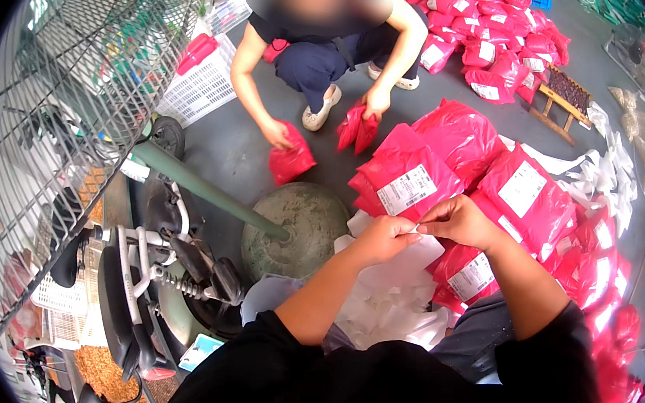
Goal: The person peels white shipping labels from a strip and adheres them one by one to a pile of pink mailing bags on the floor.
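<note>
My left hand (pixel 386 239) and my right hand (pixel 459 221) meet in front of me, fingertips pinched together. Between them shows the edge of a thin white slip (pixel 416 229); most of it is covered by the fingers. Just beyond the hands lies a pink plastic mailer bag (pixel 407 189) with a white printed label, on top of other pink bags. Below the hands, crumpled white paper sheets (pixel 386 304) are heaped between my legs. Another labelled pink bag (pixel 471 277) lies under my right wrist.
A squatting person (pixel 331 51) holds pink bags in both hands. More pink bags (pixel 489 29) are piled at the back, beside a small wooden stool (pixel 560 101). A round pole base (pixel 295 230), a parked bike (pixel 164 263) and a wire rack (pixel 72 93) stand at left.
</note>
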Motion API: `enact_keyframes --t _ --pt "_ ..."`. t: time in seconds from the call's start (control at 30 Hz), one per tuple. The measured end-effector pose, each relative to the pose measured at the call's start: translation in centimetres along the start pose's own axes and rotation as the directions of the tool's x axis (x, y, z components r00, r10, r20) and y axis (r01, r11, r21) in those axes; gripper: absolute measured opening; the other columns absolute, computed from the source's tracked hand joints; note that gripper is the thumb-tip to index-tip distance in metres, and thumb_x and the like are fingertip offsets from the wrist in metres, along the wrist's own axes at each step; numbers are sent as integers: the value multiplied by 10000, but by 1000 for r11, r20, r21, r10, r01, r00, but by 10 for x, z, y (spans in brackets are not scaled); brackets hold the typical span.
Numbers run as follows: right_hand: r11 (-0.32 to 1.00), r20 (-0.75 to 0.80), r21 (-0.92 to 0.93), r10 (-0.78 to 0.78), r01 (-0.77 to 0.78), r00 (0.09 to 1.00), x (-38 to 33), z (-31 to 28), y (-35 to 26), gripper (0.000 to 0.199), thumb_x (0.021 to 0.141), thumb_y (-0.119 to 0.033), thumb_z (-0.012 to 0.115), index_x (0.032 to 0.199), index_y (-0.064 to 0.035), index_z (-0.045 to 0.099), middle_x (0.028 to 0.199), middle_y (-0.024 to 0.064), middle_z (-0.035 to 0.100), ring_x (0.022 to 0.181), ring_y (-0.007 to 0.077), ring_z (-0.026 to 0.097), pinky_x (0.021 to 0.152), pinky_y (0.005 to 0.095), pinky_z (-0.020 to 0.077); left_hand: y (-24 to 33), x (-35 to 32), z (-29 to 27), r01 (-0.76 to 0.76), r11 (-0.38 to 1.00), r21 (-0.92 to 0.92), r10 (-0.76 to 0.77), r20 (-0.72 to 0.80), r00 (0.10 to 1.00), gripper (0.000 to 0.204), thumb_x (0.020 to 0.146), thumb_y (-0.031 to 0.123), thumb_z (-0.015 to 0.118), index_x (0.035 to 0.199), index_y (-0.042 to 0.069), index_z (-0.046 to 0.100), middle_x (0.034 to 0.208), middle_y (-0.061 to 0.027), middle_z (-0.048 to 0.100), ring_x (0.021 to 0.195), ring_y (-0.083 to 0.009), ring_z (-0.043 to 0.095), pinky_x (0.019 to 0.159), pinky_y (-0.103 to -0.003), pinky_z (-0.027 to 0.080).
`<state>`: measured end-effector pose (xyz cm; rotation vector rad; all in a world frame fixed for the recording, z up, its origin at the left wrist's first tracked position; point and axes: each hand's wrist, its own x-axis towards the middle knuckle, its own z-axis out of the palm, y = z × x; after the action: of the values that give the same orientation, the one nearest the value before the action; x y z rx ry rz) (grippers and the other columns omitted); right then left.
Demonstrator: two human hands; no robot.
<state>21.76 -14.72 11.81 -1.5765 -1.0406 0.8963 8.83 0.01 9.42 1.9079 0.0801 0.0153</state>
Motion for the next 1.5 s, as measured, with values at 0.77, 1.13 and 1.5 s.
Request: enact_keyframes --t 0.77,1.13,1.5 --pt "891 -58 382 288 -246 956 38 -40 61 196 786 -129 584 896 30 616 779 84 618 696 150 598 639 275 503 -43 31 -9 229 939 -258 -221 59 974 160 836 113 555 927 -11 598 738 42 550 649 -29 458 586 -207 382" --pt "890 -812 -220 60 -400 580 59 -197 73 228 767 -250 617 883 -57 657 682 24 604 567 99 537 529 240 444 -34 13 -79 487 873 -31 -486 36 873 195 818 147 572 896 -30 599 810 -18 610 705 -71 528 643 -231 411" --pt "256 -499 -839 -714 -481 490 116 -213 45 188 787 -275 568 807 -100 634 736 95 620 657 282 594 618 362 472 -50 -1 -98 449 821 -352 -510 -100 855 179 814 101 549 934 -26 589 817 -43 621 710 -84 553 649 -222 419"
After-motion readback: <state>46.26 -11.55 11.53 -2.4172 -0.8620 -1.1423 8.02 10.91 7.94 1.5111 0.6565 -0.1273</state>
